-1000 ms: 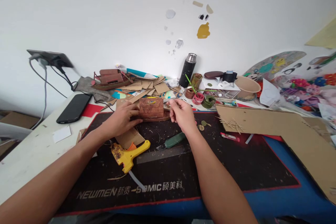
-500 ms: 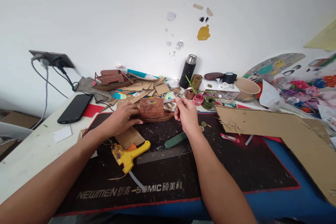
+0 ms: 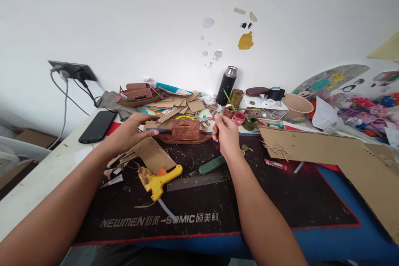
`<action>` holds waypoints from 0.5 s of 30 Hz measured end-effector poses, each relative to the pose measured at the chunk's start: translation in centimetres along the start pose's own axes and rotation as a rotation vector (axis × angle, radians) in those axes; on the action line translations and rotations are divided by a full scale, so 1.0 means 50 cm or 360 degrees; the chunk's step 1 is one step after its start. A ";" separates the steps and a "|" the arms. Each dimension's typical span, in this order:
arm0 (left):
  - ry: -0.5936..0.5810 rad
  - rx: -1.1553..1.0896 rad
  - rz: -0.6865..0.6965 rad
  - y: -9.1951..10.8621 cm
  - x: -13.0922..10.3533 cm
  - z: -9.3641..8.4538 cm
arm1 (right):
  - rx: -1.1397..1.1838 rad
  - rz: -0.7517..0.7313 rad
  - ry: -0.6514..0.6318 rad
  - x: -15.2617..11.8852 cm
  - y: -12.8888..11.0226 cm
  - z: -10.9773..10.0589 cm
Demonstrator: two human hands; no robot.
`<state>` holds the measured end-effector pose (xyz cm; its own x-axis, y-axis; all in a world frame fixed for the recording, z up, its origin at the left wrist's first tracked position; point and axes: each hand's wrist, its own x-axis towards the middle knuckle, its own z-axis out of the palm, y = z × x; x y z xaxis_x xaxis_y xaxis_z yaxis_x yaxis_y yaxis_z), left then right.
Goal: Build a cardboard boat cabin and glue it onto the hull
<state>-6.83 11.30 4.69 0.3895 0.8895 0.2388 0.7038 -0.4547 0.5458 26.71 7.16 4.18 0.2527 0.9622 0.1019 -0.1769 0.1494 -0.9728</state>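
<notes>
A brown model boat (image 3: pixel 163 136) with a curved cabin (image 3: pixel 185 131) sits at the back edge of the black mat. The cabin roof has a small slot. My left hand (image 3: pixel 132 131) is by the boat's left end, fingers and thumb apart, holding nothing. At the boat's right end, my right hand (image 3: pixel 226 131) is closed in a pinch on a thin silvery tool (image 3: pixel 205 119) pointing left, whose exact kind is unclear. In front of the boat lie a cardboard piece (image 3: pixel 154 154), a yellow glue gun (image 3: pixel 158 181) and a green utility knife (image 3: pixel 212 165).
Cardboard scraps (image 3: pixel 195 105) and a second model boat (image 3: pixel 139 94) are behind. Open paint pots (image 3: pixel 250 122) and a black flask (image 3: pixel 226 85) stand at back right. A large cardboard sheet (image 3: pixel 311 143) lies right; a phone (image 3: pixel 97 126) lies left. A clear ruler (image 3: pixel 198 181) is in front.
My left hand has come off the boat's cabin, moving left and up with its fingers spread. My right hand keeps its pinch near the boat's right end. The view has shifted slightly.
</notes>
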 end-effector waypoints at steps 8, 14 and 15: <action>0.0002 -0.0001 -0.0048 0.006 0.007 0.004 | -0.0007 0.0018 0.0008 0.005 0.005 -0.004; -0.0149 0.0181 0.0174 0.003 0.006 0.031 | 0.0017 0.0028 0.0002 0.003 0.007 -0.002; -0.0169 0.0212 0.0203 0.004 0.005 0.037 | 0.0018 0.0033 0.0002 0.003 0.007 -0.002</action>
<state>-5.51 11.36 3.38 0.5360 0.8178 0.2097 0.7142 -0.5717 0.4038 26.78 7.34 3.86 0.2497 0.9649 0.0814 -0.1927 0.1319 -0.9724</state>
